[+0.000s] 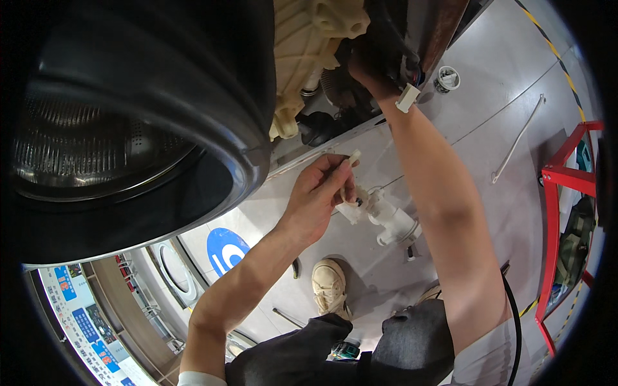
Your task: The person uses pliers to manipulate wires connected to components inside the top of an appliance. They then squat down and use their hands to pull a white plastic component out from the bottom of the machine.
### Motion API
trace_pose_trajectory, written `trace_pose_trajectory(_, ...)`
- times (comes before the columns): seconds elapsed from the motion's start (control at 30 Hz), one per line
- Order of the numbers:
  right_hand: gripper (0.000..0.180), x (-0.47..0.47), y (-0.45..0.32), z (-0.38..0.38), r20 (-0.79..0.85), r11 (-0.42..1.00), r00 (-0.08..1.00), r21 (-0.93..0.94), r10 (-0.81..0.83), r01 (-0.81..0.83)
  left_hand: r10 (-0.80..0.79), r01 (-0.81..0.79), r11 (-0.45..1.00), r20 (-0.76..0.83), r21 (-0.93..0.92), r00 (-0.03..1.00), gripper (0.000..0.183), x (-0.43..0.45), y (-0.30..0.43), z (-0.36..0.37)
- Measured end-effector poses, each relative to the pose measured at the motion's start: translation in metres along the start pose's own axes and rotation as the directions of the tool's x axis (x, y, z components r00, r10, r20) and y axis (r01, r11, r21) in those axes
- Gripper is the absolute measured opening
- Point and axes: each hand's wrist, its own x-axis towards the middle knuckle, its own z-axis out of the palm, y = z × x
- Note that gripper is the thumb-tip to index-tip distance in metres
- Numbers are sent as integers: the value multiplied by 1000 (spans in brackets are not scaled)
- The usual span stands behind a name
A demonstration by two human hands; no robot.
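My left hand (316, 200) pinches a small off-white plastic piece (355, 156) between thumb and fingers, in front of the opened washing machine. A thin pale strap (344, 197) curves below those fingers; whether it belongs to the piece is unclear. My right hand (369, 72) reaches into the machine's dark lower interior, its fingers hidden in shadow. Beside that wrist hangs a white wire connector (408, 98). Left of it are the cream plastic tub (309, 53) and a dark corrugated hose (333, 87). A white plastic pump housing (396, 224) lies on the floor between my arms.
The dark door gasket and steel drum (96, 144) fill the upper left. On the floor are a small tub of parts (447, 79), a white rod (519, 140) and a power tool (345, 351). A red-framed cart (553, 231) stands right; a detached door panel (176, 272) lies lower left.
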Motion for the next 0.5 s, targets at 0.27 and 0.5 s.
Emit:
trace_pose_trajectory(0.27,24,3,-38,-38,228,857,950,424,213,-294,238,-179,951,-225,251,945,22,20,42,25)
trace_pose_trajectory(0.5,24,5,-36,-54,476,246,795,776,377,-581,665,-442,697,-278,565,693,20,114,-7,17)
